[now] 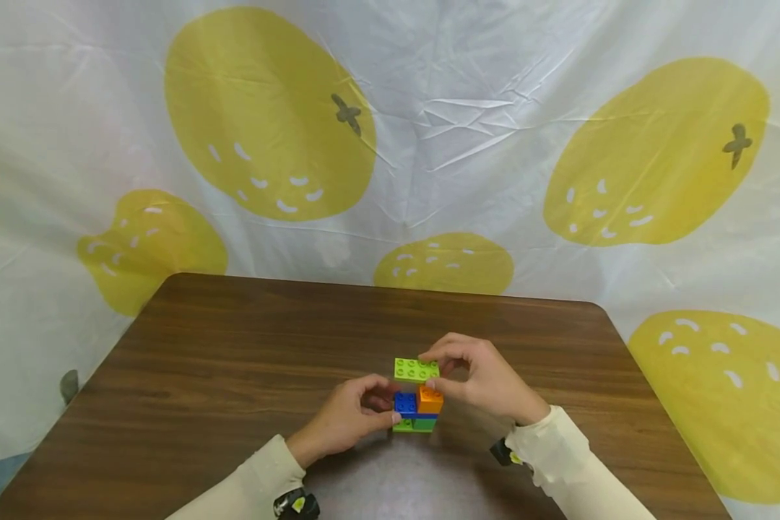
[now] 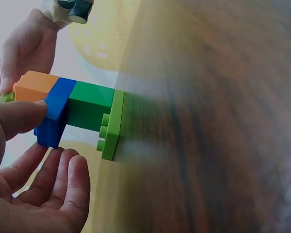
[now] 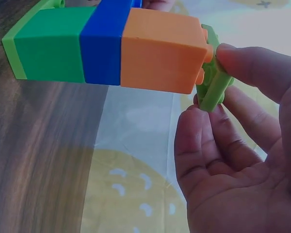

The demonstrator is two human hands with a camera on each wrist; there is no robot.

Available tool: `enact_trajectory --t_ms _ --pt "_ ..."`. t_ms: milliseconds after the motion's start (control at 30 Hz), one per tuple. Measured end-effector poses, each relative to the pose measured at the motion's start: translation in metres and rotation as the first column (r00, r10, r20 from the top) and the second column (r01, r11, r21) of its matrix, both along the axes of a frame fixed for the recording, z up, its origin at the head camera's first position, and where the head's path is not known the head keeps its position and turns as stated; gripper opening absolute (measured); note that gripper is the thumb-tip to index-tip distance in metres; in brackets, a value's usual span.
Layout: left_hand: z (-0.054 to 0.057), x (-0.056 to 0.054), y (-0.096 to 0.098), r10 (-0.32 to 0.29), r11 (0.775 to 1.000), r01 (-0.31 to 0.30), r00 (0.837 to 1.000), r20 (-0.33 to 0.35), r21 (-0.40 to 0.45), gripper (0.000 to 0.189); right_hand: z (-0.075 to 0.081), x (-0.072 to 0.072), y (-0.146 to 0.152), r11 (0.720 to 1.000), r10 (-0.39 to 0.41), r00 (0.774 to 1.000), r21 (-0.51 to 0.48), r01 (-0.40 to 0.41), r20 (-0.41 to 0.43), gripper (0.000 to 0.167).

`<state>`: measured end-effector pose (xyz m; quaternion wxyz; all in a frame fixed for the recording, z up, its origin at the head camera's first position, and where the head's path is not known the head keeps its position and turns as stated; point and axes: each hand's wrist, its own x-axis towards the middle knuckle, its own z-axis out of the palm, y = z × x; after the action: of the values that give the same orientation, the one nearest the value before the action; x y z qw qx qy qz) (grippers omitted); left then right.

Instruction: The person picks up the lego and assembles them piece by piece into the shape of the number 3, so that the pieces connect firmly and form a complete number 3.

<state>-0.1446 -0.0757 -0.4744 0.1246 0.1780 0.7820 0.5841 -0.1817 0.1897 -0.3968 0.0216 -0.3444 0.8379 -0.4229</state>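
Observation:
A stack of toy building blocks stands on the table. At its bottom is a thin lime-green plate point(image 2: 115, 127), with a green block point(image 2: 91, 104) on one end. Across that lies a blue block point(image 2: 58, 104), and an orange block point(image 3: 160, 51) tops one side. My left hand point(image 1: 346, 415) pinches the blue block between thumb and fingers. In my right hand point(image 1: 484, 375), thumb and fingers pinch a second thin lime-green plate point(image 1: 411, 370) just over the orange block. The right wrist view shows this plate tilted close to the orange studs; contact is hard to tell.
The brown wooden table point(image 1: 234, 354) spreads around the stack, its far edge close to a white curtain point(image 1: 416, 180) printed with yellow fruit. Each sleeve has a small dark device point(image 1: 297, 503) at the wrist.

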Motion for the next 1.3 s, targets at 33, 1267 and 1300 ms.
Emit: enact_trajectory --t_ms 33,1267,1300 --pt "0.0 0.0 0.0 0.002 1.0 -0.002 1.0 -0.001 -0.001 0.037 -0.001 0.001 0.001 1.0 -0.002 1.0 -0.001 0.002 0.0 0.031" --pt "-0.001 -0.001 -0.003 0.019 1.0 -0.019 1.0 -0.011 -0.019 0.035 -0.009 0.013 0.006 0.999 0.042 0.999 -0.03 -0.042 0.002 0.033" --pt "-0.001 -0.001 -0.003 0.018 1.0 -0.018 1.0 -0.012 -0.02 0.035 -0.01 0.013 0.006 0.999 0.043 0.999 -0.031 -0.043 0.003 0.033"
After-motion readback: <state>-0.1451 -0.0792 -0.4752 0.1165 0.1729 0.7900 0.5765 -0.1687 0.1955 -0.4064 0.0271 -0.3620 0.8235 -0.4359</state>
